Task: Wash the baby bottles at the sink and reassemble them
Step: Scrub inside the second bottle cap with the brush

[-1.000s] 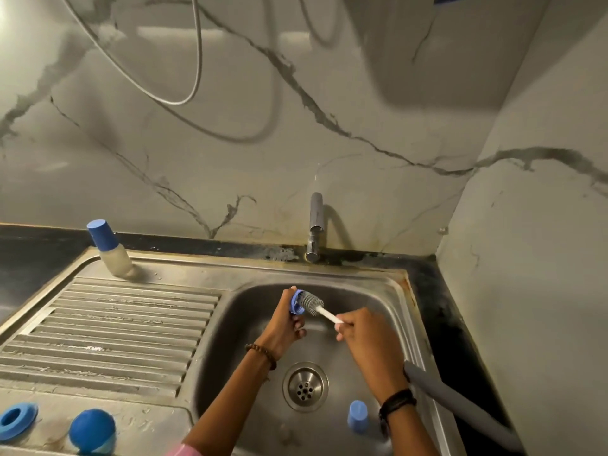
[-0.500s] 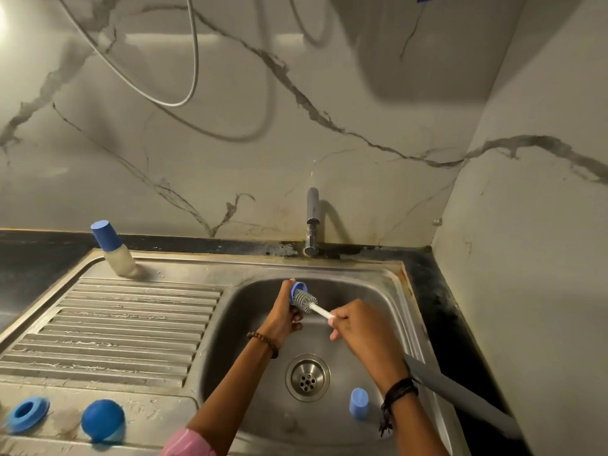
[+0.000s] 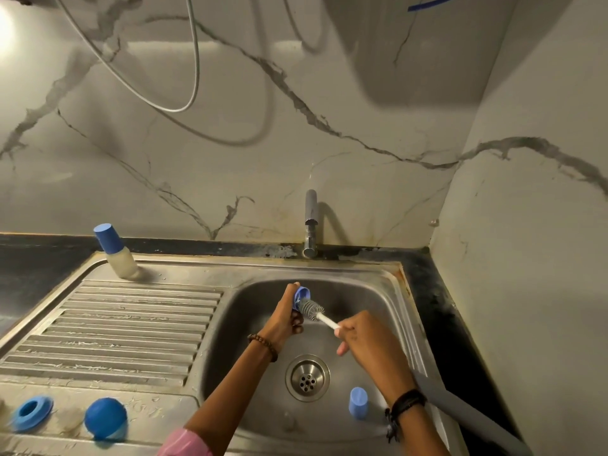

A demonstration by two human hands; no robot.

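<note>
From the head view, a small blue bottle ring (image 3: 301, 296) is being gripped by the left hand (image 3: 287, 315) above the sink basin (image 3: 371, 292), just behind the drain (image 3: 307, 377). A grey bristled brush (image 3: 312, 310) is being pressed against the ring, its white handle being gripped by the right hand (image 3: 365, 340). A blue cap (image 3: 358, 402) is being left standing in the basin, right of the drain. A capped bottle (image 3: 115, 251) is being kept on the drainboard's far edge, left of the basin, and a blue collar (image 3: 30, 413) and blue dome (image 3: 106, 419) at its near edge.
</note>
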